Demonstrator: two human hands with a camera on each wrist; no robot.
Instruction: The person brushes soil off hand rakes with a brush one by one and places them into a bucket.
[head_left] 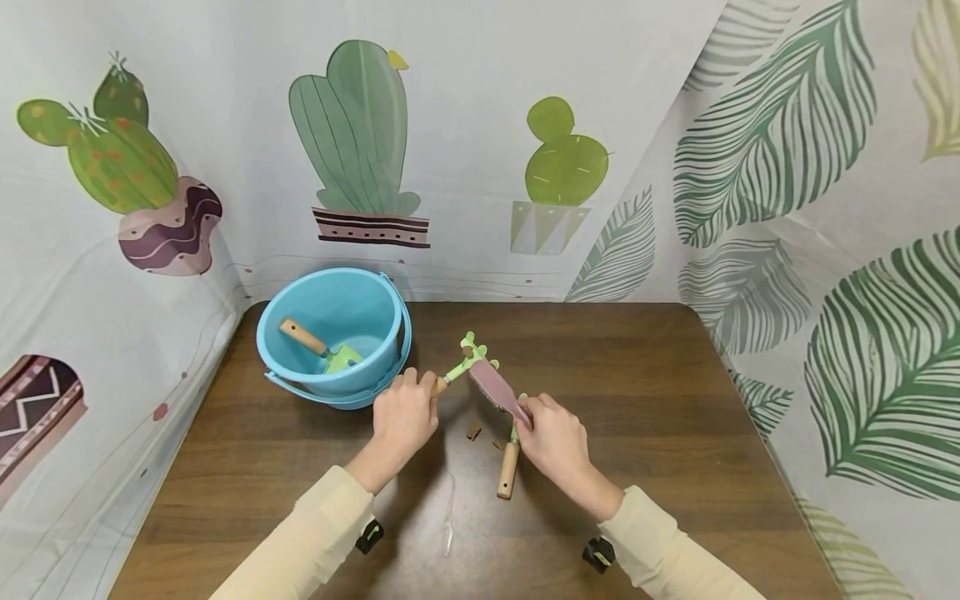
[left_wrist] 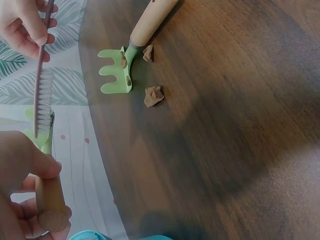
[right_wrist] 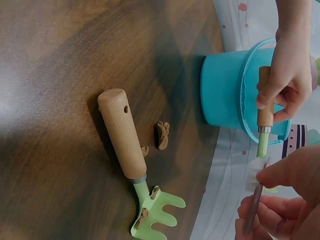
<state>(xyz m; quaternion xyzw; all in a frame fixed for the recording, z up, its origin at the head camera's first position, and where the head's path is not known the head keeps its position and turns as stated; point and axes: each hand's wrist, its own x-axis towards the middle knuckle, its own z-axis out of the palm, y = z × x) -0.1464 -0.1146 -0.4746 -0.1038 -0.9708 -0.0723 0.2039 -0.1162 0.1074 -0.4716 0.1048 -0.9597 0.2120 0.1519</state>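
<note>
My left hand (head_left: pixel 407 414) grips the wooden handle of a small green hand rake (head_left: pixel 456 371), holding it above the table. A brown smear shows on its head in the head view. In my right hand (head_left: pixel 557 437) is a pink brush (head_left: pixel 495 387), pinched by one end. Its white bristles (left_wrist: pixel 45 95) meet the head of the held rake in the left wrist view. Below, a second green hand rake (right_wrist: pixel 122 135) lies on the table, brown bits stuck to its tines. Beside it are brown clumps (left_wrist: pixel 154 96).
A light blue bucket (head_left: pixel 330 379) stands at the back left of the wooden table (head_left: pixel 637 375). Inside leans a green tool with a wooden handle (head_left: pixel 303 337). Patterned cloth (head_left: pixel 480 150) hangs behind and along the sides.
</note>
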